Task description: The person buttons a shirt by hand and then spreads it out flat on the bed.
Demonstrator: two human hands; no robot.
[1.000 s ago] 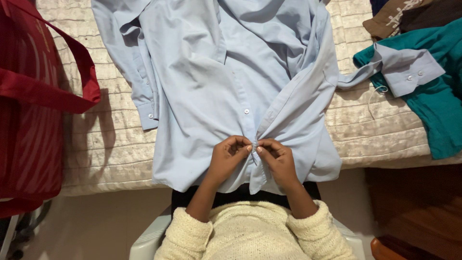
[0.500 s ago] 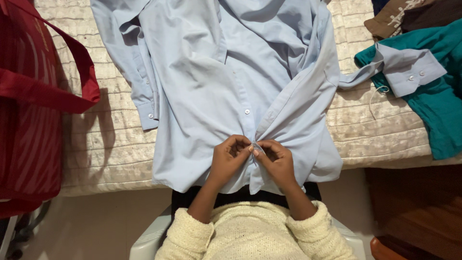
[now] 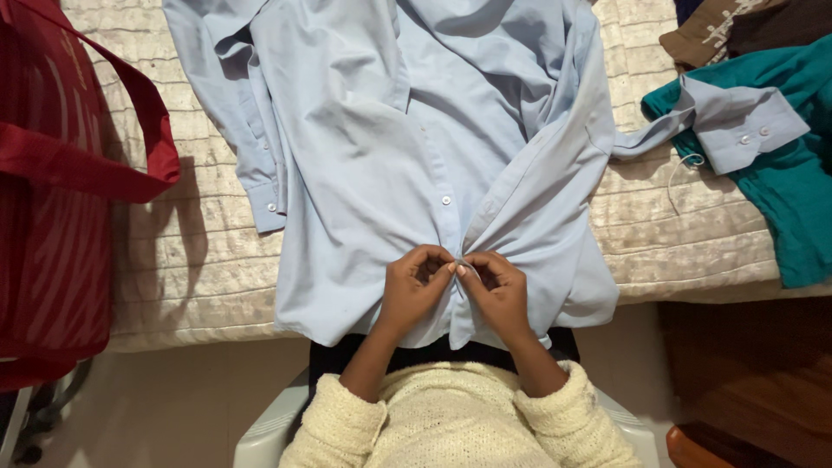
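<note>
I am pinching the front edges of the light blue cotton shirt [image 3: 381,173] — lying on the cream quilted bed [image 3: 191,260] — left hand [image 3: 412,290] and right hand [image 3: 498,290] both clamped, fastening a low button; next likely needs pushing it through.

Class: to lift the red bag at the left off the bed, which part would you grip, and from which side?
Grip the red bag's strap handle, probably coming from its right: the strap loops free of the bag's body there, over the quilted bedcover.
</note>
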